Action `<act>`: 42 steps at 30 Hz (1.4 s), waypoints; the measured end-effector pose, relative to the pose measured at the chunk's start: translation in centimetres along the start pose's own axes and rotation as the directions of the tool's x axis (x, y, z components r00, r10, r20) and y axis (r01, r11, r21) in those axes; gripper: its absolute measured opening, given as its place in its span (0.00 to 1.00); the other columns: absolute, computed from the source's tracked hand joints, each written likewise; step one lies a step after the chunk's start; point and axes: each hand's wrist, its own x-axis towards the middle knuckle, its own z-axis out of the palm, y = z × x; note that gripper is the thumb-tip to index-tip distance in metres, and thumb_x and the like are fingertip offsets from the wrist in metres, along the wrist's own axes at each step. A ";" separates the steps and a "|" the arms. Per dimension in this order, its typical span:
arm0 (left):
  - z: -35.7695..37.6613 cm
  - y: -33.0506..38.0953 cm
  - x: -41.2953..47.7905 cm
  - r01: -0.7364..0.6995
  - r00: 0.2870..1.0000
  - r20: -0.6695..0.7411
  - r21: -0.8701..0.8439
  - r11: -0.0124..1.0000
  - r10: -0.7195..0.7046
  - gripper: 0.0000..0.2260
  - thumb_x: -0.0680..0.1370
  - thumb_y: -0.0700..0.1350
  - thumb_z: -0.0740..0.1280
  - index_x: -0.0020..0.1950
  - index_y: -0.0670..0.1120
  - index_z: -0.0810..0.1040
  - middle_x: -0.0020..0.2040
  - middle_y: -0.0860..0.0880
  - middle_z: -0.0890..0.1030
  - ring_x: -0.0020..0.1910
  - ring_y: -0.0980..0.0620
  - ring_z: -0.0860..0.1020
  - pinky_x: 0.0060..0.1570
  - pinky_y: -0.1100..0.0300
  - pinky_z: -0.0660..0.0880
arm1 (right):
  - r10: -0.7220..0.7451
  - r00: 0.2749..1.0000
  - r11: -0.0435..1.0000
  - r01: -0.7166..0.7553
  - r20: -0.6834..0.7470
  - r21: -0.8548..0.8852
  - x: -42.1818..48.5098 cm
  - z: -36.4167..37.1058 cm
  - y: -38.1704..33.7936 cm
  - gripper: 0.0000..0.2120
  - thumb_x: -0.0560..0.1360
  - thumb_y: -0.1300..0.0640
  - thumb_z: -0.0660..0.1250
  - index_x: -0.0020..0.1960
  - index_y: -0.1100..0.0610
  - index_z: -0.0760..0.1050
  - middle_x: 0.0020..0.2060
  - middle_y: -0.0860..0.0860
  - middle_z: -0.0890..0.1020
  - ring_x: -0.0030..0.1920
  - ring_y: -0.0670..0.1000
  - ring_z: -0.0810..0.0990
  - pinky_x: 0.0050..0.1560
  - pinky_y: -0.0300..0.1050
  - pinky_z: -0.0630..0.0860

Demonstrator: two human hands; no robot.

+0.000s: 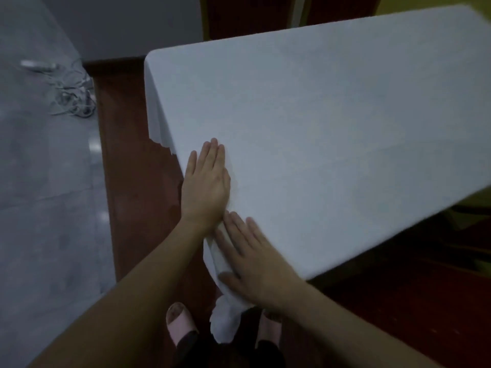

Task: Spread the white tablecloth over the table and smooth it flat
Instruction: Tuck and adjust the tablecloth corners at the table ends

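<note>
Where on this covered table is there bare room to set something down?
The whole tablecloth top beyond the hands lies bare, from the far edge to the right edge. It is crowded only at the near left corner, where the left hand and right hand press flat on the cloth.

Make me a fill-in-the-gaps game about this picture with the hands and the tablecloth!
The tablecloth is ____ in colour.
The left hand and the right hand both lie ____ on the tablecloth, fingers straight.
The person's slippers are ____.
The tangled cables lie on the floor to the person's ____.
Missing words: white, flat, pink, left.
</note>
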 end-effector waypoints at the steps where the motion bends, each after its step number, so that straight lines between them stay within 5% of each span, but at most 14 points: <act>1: -0.1 0.1 0.0 0.003 1.000 -0.007 -0.008 1.000 -0.003 0.22 0.82 0.43 0.48 0.76 0.40 0.58 0.77 0.43 0.59 0.77 0.47 0.55 0.76 0.50 0.48 | 0.001 1.000 1.000 -0.001 -0.010 -0.007 0.3 0.6 -1.2 0.33 0.80 0.42 0.51 0.78 0.56 0.45 0.77 0.60 0.47 0.77 0.57 0.42 0.75 0.54 0.40; 8: 0.0 0.6 -0.5 0.067 0.996 -0.056 -0.009 0.998 -0.068 0.22 0.81 0.43 0.50 0.75 0.39 0.61 0.76 0.42 0.62 0.76 0.46 0.59 0.75 0.50 0.52 | -0.050 0.996 0.999 0.049 -0.078 -0.016 -1.7 -0.3 5.9 0.29 0.80 0.43 0.49 0.78 0.52 0.49 0.78 0.54 0.50 0.77 0.53 0.46 0.75 0.53 0.44; 15: 0.1 6.6 -6.6 0.195 0.981 -0.010 0.010 0.981 -0.195 0.24 0.83 0.46 0.48 0.77 0.39 0.52 0.78 0.42 0.52 0.78 0.47 0.48 0.76 0.49 0.47 | 0.273 0.949 0.960 -0.279 -0.157 -0.014 -5.7 -2.9 20.4 0.32 0.77 0.38 0.46 0.77 0.49 0.51 0.77 0.52 0.51 0.77 0.53 0.50 0.75 0.53 0.47; 19: 1.1 11.4 -11.5 0.156 0.987 0.020 0.068 0.985 -0.158 0.27 0.80 0.51 0.51 0.76 0.39 0.57 0.77 0.42 0.56 0.77 0.47 0.52 0.74 0.45 0.51 | 0.414 0.893 0.907 -0.422 -0.176 -0.007 -7.7 -3.1 23.5 0.34 0.77 0.37 0.43 0.77 0.55 0.52 0.77 0.59 0.53 0.76 0.59 0.52 0.74 0.60 0.50; 21: 1.3 11.7 -11.9 0.185 0.983 -0.006 0.064 0.981 -0.185 0.26 0.80 0.50 0.50 0.76 0.40 0.57 0.77 0.43 0.57 0.77 0.48 0.52 0.74 0.46 0.51 | 0.345 0.920 0.932 -0.358 -0.185 -0.045 -7.1 -3.0 21.7 0.36 0.78 0.38 0.40 0.75 0.63 0.56 0.75 0.63 0.57 0.75 0.63 0.56 0.72 0.63 0.54; 23: 1.0 11.4 -12.0 0.231 0.973 -0.027 0.039 0.972 -0.230 0.24 0.81 0.47 0.47 0.76 0.40 0.55 0.78 0.43 0.55 0.78 0.48 0.51 0.75 0.46 0.52 | 0.116 0.980 0.986 -0.133 -0.162 -0.099 -6.0 -2.3 17.6 0.35 0.79 0.39 0.43 0.73 0.66 0.59 0.74 0.63 0.60 0.75 0.62 0.57 0.71 0.63 0.56; 26: 1.3 10.8 -12.5 0.261 0.965 -0.034 0.066 0.963 -0.260 0.23 0.82 0.43 0.48 0.76 0.37 0.55 0.77 0.40 0.54 0.78 0.45 0.49 0.75 0.43 0.54 | -0.183 0.978 0.978 0.171 -0.100 -0.118 -5.0 -0.3 9.9 0.29 0.80 0.46 0.48 0.74 0.63 0.58 0.75 0.60 0.59 0.76 0.58 0.54 0.71 0.63 0.57; 32: 1.8 10.7 -12.4 0.237 0.971 -0.050 0.079 0.968 -0.233 0.23 0.82 0.44 0.44 0.76 0.36 0.53 0.77 0.38 0.52 0.77 0.43 0.48 0.75 0.43 0.53 | -0.212 0.975 0.972 0.204 -0.067 -0.117 -4.8 -0.1 9.5 0.30 0.80 0.41 0.41 0.78 0.56 0.47 0.77 0.53 0.47 0.77 0.50 0.43 0.75 0.51 0.42; 36: 1.2 11.0 -11.9 0.290 0.955 -0.081 0.066 0.955 -0.284 0.26 0.80 0.47 0.43 0.76 0.38 0.55 0.77 0.40 0.57 0.77 0.45 0.53 0.76 0.48 0.50 | -0.005 0.994 0.995 -0.006 -0.108 -0.100 -5.0 -1.9 15.5 0.34 0.77 0.36 0.40 0.78 0.52 0.47 0.78 0.51 0.48 0.77 0.50 0.44 0.76 0.52 0.44; 42: 1.2 11.1 -12.0 0.275 0.959 -0.099 0.096 0.957 -0.265 0.26 0.79 0.46 0.43 0.75 0.37 0.57 0.76 0.39 0.59 0.76 0.43 0.56 0.75 0.46 0.53 | 0.377 0.912 0.921 -0.387 -0.163 -0.038 -6.5 -3.6 23.0 0.40 0.73 0.32 0.39 0.78 0.54 0.45 0.78 0.55 0.46 0.77 0.53 0.44 0.76 0.55 0.43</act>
